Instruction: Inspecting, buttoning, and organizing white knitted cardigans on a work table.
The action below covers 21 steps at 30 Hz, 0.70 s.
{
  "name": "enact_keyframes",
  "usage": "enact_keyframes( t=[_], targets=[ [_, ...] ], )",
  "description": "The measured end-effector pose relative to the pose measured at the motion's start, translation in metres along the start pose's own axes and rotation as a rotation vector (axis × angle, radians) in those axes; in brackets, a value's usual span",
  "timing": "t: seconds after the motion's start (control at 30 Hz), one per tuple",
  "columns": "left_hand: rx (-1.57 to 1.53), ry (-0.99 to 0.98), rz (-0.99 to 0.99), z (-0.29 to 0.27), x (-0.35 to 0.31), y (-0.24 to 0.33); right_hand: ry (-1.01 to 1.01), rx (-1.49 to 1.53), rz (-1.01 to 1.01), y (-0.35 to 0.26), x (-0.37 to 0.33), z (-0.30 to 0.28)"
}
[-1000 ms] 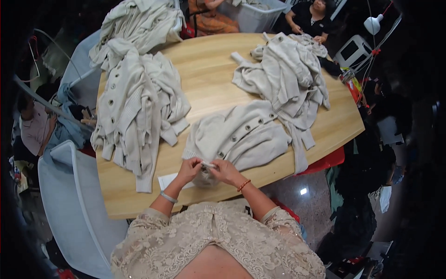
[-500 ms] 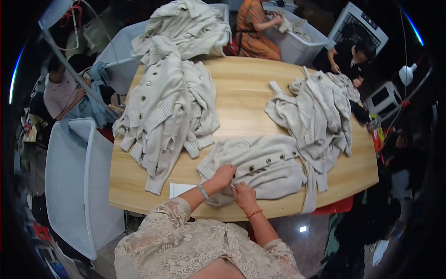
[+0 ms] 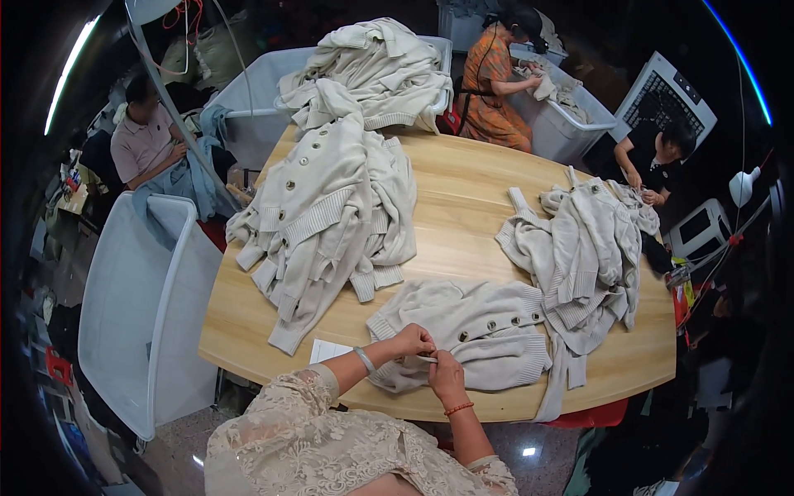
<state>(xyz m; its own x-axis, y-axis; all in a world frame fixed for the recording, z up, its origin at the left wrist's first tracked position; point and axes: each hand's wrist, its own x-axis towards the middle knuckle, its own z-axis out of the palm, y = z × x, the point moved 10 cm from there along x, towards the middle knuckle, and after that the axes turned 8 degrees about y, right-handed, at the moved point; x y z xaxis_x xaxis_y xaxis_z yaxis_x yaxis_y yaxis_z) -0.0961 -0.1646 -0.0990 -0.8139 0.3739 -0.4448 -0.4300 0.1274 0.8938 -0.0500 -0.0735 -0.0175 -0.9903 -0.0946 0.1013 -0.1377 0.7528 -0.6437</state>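
Note:
A cream knit cardigan [image 3: 496, 364] with dark buttons lies across the near middle of the table, its button row running from my hands toward the right. My left hand [image 3: 413, 340] is closed in a pinch at the cardigan's near left part. Just to its right, my right hand [image 3: 447, 376] pinches the same garment's edge, which stands slightly raised between the two hands. Exactly what sits between the fingertips is too small to make out. Left of my left wrist, a white paper sheet [image 3: 329, 350] lies partly under my forearm.
A cardigan pile [image 3: 331, 198] covers the table's left side; another heap [image 3: 587, 240] lies at right. Behind stands a white bin [image 3: 256, 78] beside more knitwear. At left is a white tub [image 3: 124, 314]. Co-workers sit around the wooden table [image 3: 455, 207], one close at its right far corner.
The whole view has shifted, so the table sits lower in the picture. Both hands stay at the same part of the cardigan, still pinching.

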Motion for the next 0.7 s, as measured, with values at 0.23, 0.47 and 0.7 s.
enact_keyframes(
  t=[0.23,0.47,0.7],
  targets=[
    [-0.048,0.096,-0.136,-0.007,-0.007,-0.013,-0.075,0.025,0.138,0.002,-0.004,-0.001],
    [-0.081,0.11,-0.12,-0.007,-0.009,-0.023,-0.033,-0.087,-0.043,-0.007,-0.01,0.003],
    [-0.161,0.068,-0.147,-0.002,-0.018,-0.021,-0.07,-0.074,-0.088,-0.011,-0.012,0.005]
  ],
)
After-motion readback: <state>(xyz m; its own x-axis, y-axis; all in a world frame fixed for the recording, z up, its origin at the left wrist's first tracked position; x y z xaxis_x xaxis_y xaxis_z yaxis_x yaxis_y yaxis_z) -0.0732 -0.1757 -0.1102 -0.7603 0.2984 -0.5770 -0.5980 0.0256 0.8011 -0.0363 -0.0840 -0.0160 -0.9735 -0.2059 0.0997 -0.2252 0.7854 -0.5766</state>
